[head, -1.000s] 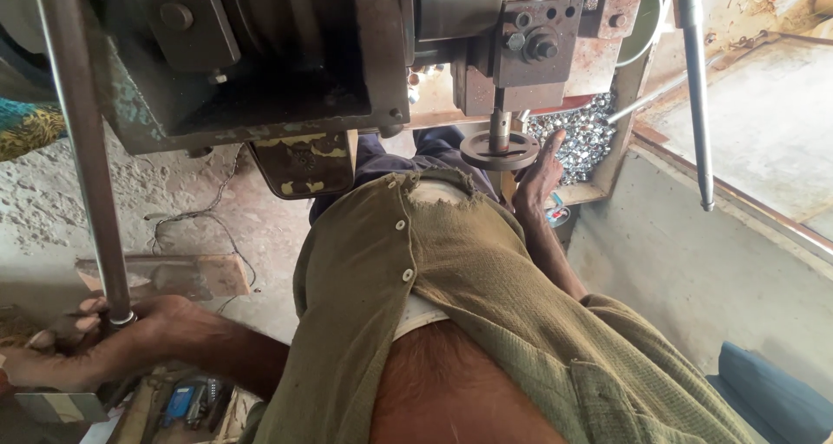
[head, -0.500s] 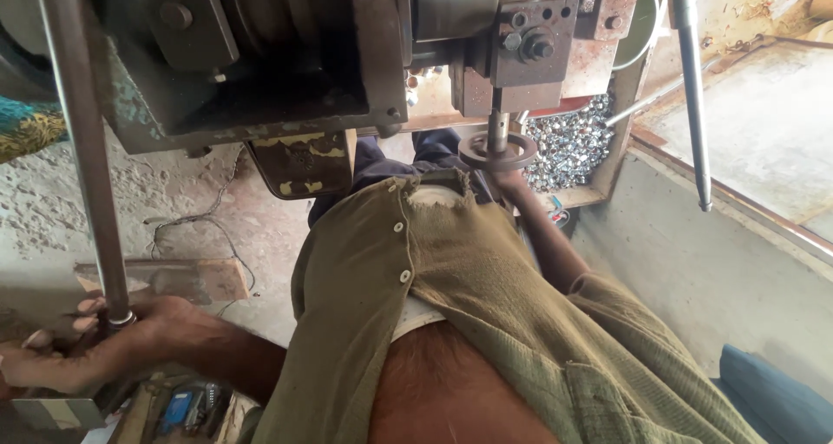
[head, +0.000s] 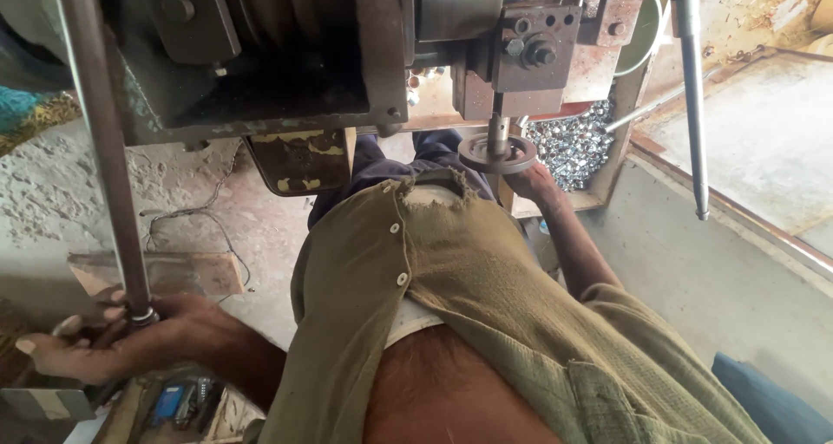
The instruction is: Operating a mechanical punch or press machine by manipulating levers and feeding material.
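While the left hand (head: 104, 344) grips a smooth metal rod (head: 100, 149), the right hand (head: 534, 184) cups a round wheel (head: 497, 153) beside shiny scraps (head: 573, 145).

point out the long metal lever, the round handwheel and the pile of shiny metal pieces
long metal lever (head: 102, 149), head view, middle of its shaft above the left hand (head: 130, 344)
round handwheel (head: 497, 153), head view, on its rim
pile of shiny metal pieces (head: 573, 145), head view, centre of the heap

machine body (head: 260, 54) low overhead, upright bar (head: 104, 149) blocking left, hanging lever (head: 691, 106) at right, open floor (head: 711, 279) between
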